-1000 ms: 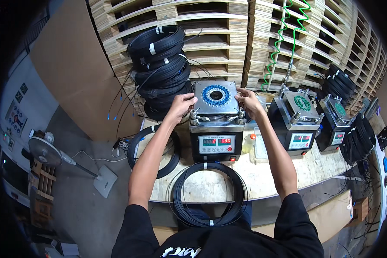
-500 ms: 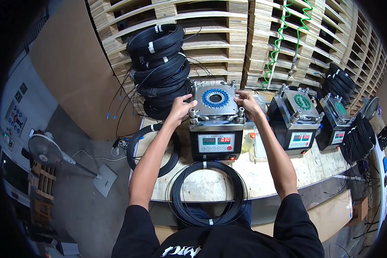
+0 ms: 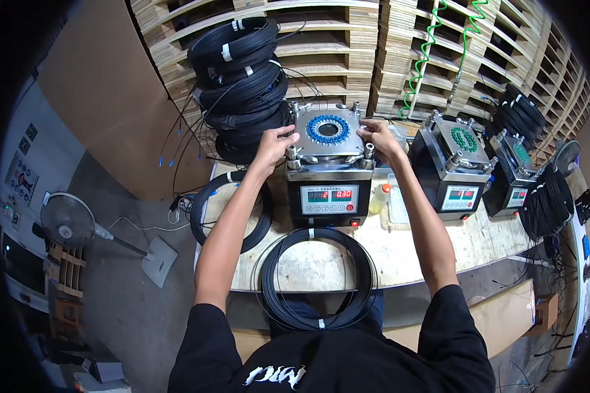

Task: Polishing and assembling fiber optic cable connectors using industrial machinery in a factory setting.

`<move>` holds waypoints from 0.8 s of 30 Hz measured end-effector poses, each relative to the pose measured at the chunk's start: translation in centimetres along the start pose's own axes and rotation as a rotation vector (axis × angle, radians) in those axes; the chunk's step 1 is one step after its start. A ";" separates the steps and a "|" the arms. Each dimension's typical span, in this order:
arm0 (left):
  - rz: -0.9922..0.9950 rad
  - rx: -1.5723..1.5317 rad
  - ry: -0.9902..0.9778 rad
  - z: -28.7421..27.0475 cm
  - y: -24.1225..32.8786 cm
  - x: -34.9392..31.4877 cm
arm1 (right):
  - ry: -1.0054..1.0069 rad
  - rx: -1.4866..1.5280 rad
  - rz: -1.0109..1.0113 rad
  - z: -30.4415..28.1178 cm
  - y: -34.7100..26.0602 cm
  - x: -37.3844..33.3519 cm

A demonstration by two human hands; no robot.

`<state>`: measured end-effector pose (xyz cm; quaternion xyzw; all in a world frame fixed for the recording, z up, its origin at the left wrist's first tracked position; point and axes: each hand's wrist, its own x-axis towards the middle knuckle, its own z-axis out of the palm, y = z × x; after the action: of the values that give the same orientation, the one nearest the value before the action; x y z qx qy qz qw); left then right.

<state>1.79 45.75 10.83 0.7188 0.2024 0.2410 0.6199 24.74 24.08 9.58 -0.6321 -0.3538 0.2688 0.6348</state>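
Note:
A square metal plate (image 3: 308, 140) with a ring of blue fibre connectors (image 3: 328, 130) round a central hole lies on top of a black polishing machine (image 3: 330, 205). Posts with knobs stand at the plate's corners. At its left edge, my left hand (image 3: 273, 147) is closed on the plate, thumb and forefinger at the rim. My right hand (image 3: 381, 137) grips the opposite edge, fingers bent round it. The fingertips below the plate are partly hidden. On the machine's front a panel (image 3: 330, 198) shows lit red digits.
A black cable coil (image 3: 355, 288) overhangs the front edge of the wooden table (image 3: 413, 265). Another coil (image 3: 263, 229) lies left, near a tall coil stack (image 3: 242, 85). Two similar machines (image 3: 457, 173) with green connectors stand right. A bottle with a red cap (image 3: 380, 198) is beside my machine.
The head view has tipped slightly, so the table and machines sit higher in the picture. The panel's left display now shows a brighter digit. Both hands stay at the plate's edges.

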 end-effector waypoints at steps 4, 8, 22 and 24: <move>-0.027 -0.045 -0.019 0.5 0.2 -0.3 | 0.052 -0.030 -0.032 -0.5 0.3 -0.5; 0.064 -0.115 0.057 -1.1 -1.8 -3.3 | 0.254 -0.144 -0.063 0.5 -0.6 -5.1; 0.194 0.589 0.067 3.0 -15.6 -21.3 | 0.179 -0.777 -0.223 12.7 13.0 -23.6; 0.164 0.567 0.048 3.4 -14.6 -21.6 | 0.201 -0.848 -0.196 13.2 13.7 -23.2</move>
<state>-13.40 32.50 -6.11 0.8713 0.2173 0.2412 0.3680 1.73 14.59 -7.23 -0.8229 -0.4276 -0.0241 0.3734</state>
